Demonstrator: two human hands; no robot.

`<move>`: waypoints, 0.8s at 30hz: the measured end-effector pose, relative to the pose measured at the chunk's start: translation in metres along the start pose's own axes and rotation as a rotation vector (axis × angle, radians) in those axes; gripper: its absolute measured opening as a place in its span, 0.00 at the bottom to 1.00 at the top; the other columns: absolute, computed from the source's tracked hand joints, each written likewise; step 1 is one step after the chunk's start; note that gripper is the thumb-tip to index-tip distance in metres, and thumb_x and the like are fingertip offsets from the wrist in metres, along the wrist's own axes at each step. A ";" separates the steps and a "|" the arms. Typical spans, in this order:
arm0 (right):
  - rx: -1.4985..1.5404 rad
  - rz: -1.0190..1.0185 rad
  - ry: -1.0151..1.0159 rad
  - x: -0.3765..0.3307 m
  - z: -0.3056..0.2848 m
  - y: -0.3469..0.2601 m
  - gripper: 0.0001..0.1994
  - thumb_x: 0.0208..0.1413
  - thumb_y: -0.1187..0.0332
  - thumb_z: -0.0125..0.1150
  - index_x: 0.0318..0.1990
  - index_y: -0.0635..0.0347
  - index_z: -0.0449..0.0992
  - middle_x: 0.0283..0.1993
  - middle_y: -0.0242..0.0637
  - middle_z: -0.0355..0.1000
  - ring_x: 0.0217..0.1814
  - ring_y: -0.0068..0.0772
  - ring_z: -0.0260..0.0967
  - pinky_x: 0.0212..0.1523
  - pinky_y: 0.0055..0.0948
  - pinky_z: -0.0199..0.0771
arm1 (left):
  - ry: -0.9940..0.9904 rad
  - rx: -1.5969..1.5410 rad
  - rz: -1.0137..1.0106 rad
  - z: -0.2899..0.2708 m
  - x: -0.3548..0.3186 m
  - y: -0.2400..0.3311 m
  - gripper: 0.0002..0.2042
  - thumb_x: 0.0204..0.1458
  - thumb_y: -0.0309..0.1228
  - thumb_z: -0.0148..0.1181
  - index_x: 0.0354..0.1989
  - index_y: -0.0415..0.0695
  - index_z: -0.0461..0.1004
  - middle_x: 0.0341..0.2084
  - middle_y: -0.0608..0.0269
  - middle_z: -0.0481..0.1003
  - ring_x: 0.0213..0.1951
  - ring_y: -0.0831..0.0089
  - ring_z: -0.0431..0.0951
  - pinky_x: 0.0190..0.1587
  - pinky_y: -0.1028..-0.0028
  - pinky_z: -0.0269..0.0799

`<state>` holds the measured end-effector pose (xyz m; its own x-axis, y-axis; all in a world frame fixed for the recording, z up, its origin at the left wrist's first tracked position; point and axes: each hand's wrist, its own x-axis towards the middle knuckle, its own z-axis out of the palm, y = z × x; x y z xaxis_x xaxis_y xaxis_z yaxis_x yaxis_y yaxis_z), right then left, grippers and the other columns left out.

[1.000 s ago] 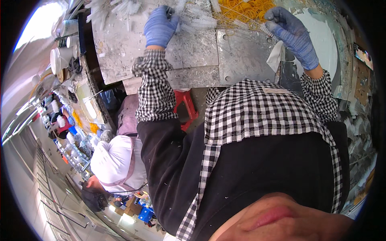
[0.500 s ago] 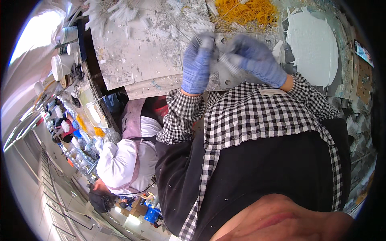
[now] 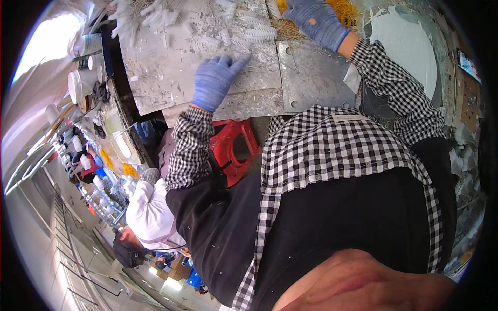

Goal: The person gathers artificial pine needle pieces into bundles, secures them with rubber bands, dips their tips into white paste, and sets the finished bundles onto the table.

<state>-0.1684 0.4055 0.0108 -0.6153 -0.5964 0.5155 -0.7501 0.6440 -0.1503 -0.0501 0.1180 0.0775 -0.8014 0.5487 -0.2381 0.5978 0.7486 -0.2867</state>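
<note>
My left hand (image 3: 215, 80), in a blue knit glove, is low over the grey metal worktop (image 3: 166, 78). Its fingers and thumb are apart, with nothing seen between them. Just beyond it lie white spiral-bristled brushes (image 3: 259, 34) with thin wire stems. At the top edge my right hand (image 3: 317, 23), gloved alike, reaches over a pile of yellow rubber bands (image 3: 345, 11). The back of that hand and the picture edge hide most of its fingers. Whether it holds a band cannot be made out.
A thick white patch of paste (image 3: 404, 57) covers a board at the right. More white brushes (image 3: 155, 18) are heaped at the far left. Beneath the table's front edge stands a red stool (image 3: 236, 150). A person in white (image 3: 153, 215) works at the left, near white buckets (image 3: 80, 85).
My hands have parted from the middle, where they were together at a white brush. The left moved left and spread its fingers; the right moved up to the yellow bands.
</note>
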 end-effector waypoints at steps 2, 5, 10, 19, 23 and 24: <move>-0.073 0.014 -0.252 0.010 -0.011 -0.008 0.09 0.53 0.62 0.54 0.32 0.56 0.76 0.35 0.43 0.74 0.38 0.45 0.73 0.39 0.44 0.73 | 0.109 -0.033 0.068 0.004 0.018 0.005 0.32 0.50 0.27 0.57 0.65 0.69 0.64 0.33 0.69 0.71 0.35 0.71 0.75 0.39 0.67 0.73; 0.067 0.213 -0.375 0.017 -0.023 -0.023 0.07 0.53 0.64 0.54 0.32 0.55 0.75 0.37 0.40 0.73 0.41 0.43 0.72 0.42 0.42 0.72 | 0.225 -0.071 0.142 0.004 0.032 0.016 0.32 0.48 0.27 0.59 0.64 0.66 0.66 0.36 0.69 0.71 0.40 0.70 0.74 0.46 0.66 0.71; -0.025 -0.316 -0.268 0.015 -0.025 -0.035 0.08 0.61 0.64 0.57 0.44 0.52 0.78 0.43 0.32 0.72 0.49 0.36 0.70 0.50 0.30 0.74 | 0.524 -0.186 0.058 0.000 0.055 0.025 0.23 0.49 0.32 0.57 0.57 0.59 0.69 0.45 0.67 0.74 0.50 0.67 0.72 0.54 0.60 0.66; -0.028 -0.249 -0.006 0.015 -0.056 0.013 0.04 0.48 0.66 0.55 0.30 0.52 0.73 0.34 0.36 0.68 0.41 0.41 0.67 0.43 0.41 0.69 | 0.163 -0.112 0.111 -0.004 0.064 0.029 0.12 0.50 0.31 0.58 0.44 0.55 0.77 0.54 0.66 0.73 0.59 0.65 0.70 0.56 0.60 0.68; -0.061 -0.163 -0.211 0.013 -0.059 0.009 0.04 0.48 0.67 0.56 0.32 0.51 0.75 0.37 0.35 0.70 0.44 0.42 0.68 0.45 0.42 0.67 | 0.324 -0.154 0.281 -0.014 0.086 0.024 0.09 0.50 0.32 0.59 0.40 0.53 0.80 0.53 0.65 0.74 0.55 0.64 0.73 0.54 0.61 0.70; -0.060 -0.164 -0.213 0.011 -0.060 0.008 0.04 0.48 0.67 0.56 0.32 0.51 0.75 0.37 0.35 0.70 0.44 0.42 0.68 0.45 0.42 0.67 | 0.294 -0.116 0.299 -0.014 0.092 0.025 0.10 0.50 0.32 0.58 0.41 0.53 0.79 0.51 0.65 0.74 0.54 0.63 0.74 0.54 0.62 0.70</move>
<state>-0.1667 0.4328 0.0663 -0.5286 -0.7784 0.3388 -0.8323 0.5538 -0.0262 -0.1093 0.1927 0.0617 -0.5751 0.8179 -0.0159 0.8118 0.5682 -0.1345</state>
